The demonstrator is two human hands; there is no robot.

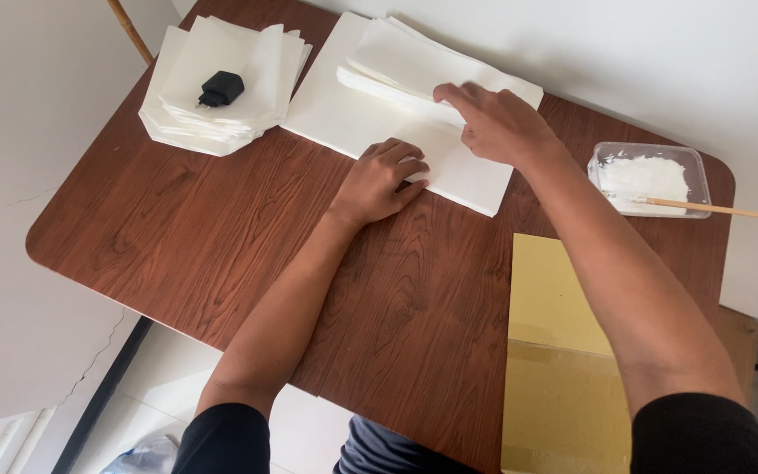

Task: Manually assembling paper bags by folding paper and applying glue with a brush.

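My left hand point(383, 180) lies knuckles-up on the near edge of a large white paper sheet point(335, 114) spread over the brown wooden table point(195, 228). Its fingers curl against the sheet's corner area. My right hand point(493, 123) reaches farther back and pinches the edge of a small stack of folded white papers point(414, 66) that rests on top of the large sheet.
A bigger pile of folded white papers point(247, 96) sits at the back left with a black plug adapter point(220, 89) on top. At right stands a clear plastic tub of white paste point(649, 178) with a wooden stick point(721, 209). Yellow-gold card sheets point(559, 351) lie at the near right.
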